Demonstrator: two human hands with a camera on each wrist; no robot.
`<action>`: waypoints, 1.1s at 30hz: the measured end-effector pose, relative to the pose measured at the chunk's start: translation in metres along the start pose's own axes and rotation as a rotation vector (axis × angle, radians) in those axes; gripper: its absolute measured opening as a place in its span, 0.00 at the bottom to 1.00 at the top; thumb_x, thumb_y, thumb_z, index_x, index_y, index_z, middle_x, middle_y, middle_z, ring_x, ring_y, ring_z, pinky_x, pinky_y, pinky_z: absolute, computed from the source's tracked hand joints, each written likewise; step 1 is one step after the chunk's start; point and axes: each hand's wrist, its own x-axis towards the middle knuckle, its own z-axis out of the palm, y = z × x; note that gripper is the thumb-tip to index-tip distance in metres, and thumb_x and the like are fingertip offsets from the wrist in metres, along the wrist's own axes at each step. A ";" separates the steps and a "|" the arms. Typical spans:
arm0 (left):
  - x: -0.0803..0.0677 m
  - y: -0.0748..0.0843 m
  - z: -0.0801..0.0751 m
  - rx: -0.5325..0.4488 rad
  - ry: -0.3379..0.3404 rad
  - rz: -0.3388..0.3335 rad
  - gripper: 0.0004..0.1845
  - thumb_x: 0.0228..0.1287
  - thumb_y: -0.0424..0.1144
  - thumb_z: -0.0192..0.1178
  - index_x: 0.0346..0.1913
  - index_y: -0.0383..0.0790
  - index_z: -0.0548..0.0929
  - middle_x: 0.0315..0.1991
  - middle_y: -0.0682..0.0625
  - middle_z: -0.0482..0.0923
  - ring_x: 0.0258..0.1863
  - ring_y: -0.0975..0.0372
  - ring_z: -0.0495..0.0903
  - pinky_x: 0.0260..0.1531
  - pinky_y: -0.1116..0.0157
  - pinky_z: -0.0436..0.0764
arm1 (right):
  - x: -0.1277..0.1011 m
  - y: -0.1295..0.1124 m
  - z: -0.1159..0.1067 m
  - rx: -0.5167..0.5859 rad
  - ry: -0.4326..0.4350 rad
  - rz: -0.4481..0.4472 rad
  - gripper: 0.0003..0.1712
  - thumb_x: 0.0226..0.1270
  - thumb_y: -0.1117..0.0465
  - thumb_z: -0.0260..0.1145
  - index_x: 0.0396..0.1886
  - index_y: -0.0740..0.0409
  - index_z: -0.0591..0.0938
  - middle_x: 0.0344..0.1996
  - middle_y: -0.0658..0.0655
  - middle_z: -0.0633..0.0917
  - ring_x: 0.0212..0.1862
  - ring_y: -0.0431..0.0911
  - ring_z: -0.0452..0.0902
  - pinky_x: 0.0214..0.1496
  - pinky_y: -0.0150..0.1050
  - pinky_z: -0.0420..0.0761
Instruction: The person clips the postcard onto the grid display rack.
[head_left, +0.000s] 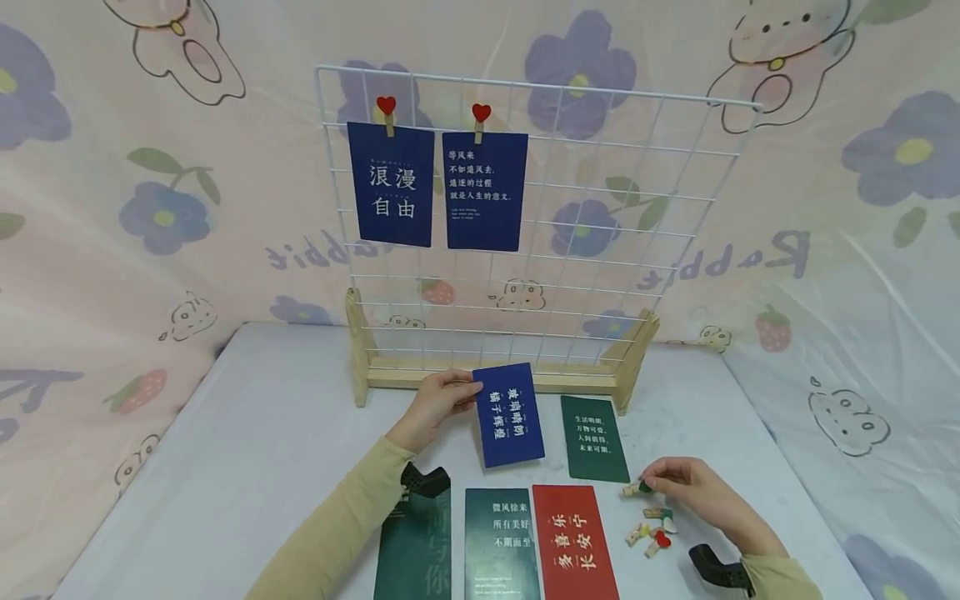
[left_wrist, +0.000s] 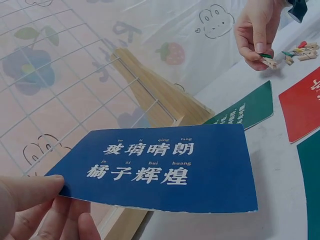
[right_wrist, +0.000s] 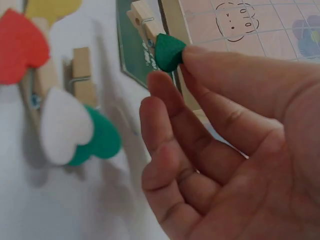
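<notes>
Blue lettered card (head_left: 508, 415), pinched near its far-left corner by the left hand (head_left: 435, 408), stood just in front of the wire rack (head_left: 540, 85), raised off the worktop (head_left: 262, 417); its long axis ran mostly away from me towards the rack, leaning slightly, with the lettering along that axis. I judged the card's place against the heart clip (head_left: 637, 488) to matter most; the right hand (head_left: 690, 487) had that clip pinched by its green heart, to the right of the card and nearer my end, its wooden end pointing left; the small green card (head_left: 594, 439) lay between them. My 2 hands were well apart, the left nearer the rack; I could not tell whether the clip touched the worktop.

No box or tray showed; the rack did the holding, with 2 upright blue cards, the left hung card (head_left: 392, 187) and the right hung card (head_left: 485, 193), each under 1 red-heart clip, well above the left hand. Loose clips (head_left: 654, 533) lay in a small group near the right hand; the red card (head_left: 573, 542) and the pale green card (head_left: 501, 546) lay side by side, nearer me than the held card.
</notes>
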 end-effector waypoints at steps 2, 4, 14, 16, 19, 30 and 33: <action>-0.002 0.001 -0.002 0.001 0.005 0.001 0.15 0.62 0.33 0.65 0.50 0.31 0.80 0.40 0.44 0.82 0.35 0.60 0.81 0.45 0.59 0.82 | 0.001 -0.003 -0.001 0.009 -0.006 -0.009 0.18 0.68 0.53 0.64 0.46 0.65 0.81 0.42 0.56 0.83 0.43 0.50 0.76 0.47 0.42 0.77; -0.003 0.001 -0.004 -0.002 0.007 -0.004 0.15 0.62 0.33 0.65 0.50 0.31 0.80 0.40 0.44 0.82 0.35 0.60 0.81 0.46 0.58 0.81 | 0.001 -0.007 -0.001 0.009 -0.014 -0.028 0.18 0.68 0.54 0.63 0.46 0.66 0.80 0.42 0.57 0.83 0.43 0.50 0.76 0.46 0.43 0.77; -0.008 0.002 -0.007 -0.011 0.015 -0.006 0.16 0.61 0.33 0.65 0.50 0.31 0.79 0.39 0.44 0.82 0.35 0.60 0.81 0.47 0.56 0.81 | 0.005 -0.014 -0.005 0.035 -0.030 -0.107 0.17 0.71 0.56 0.60 0.46 0.68 0.77 0.41 0.58 0.84 0.42 0.51 0.78 0.42 0.40 0.80; -0.009 0.003 -0.007 -0.011 0.012 -0.009 0.16 0.61 0.33 0.65 0.51 0.30 0.79 0.39 0.45 0.82 0.35 0.60 0.81 0.47 0.56 0.80 | 0.005 -0.015 -0.006 0.044 -0.041 -0.130 0.17 0.71 0.56 0.60 0.46 0.68 0.77 0.41 0.60 0.83 0.42 0.51 0.78 0.42 0.41 0.80; -0.011 0.006 -0.008 -0.017 -0.004 -0.012 0.17 0.62 0.32 0.65 0.52 0.29 0.78 0.40 0.45 0.82 0.36 0.59 0.81 0.50 0.53 0.79 | 0.006 -0.017 -0.007 0.058 -0.043 -0.139 0.18 0.71 0.56 0.60 0.46 0.68 0.76 0.41 0.62 0.83 0.43 0.53 0.79 0.42 0.43 0.81; -0.033 0.036 -0.005 0.000 -0.023 0.005 0.15 0.64 0.29 0.61 0.52 0.26 0.76 0.40 0.43 0.82 0.38 0.58 0.80 0.53 0.51 0.76 | 0.009 -0.027 -0.005 0.035 0.025 -0.119 0.22 0.72 0.53 0.59 0.52 0.69 0.75 0.39 0.60 0.82 0.43 0.57 0.78 0.40 0.41 0.79; -0.033 0.036 -0.005 -0.011 -0.026 0.014 0.15 0.64 0.29 0.61 0.52 0.26 0.77 0.39 0.44 0.82 0.37 0.59 0.80 0.54 0.49 0.75 | 0.011 -0.029 -0.005 0.009 0.046 -0.135 0.22 0.73 0.54 0.58 0.52 0.69 0.75 0.39 0.60 0.82 0.42 0.60 0.77 0.39 0.41 0.79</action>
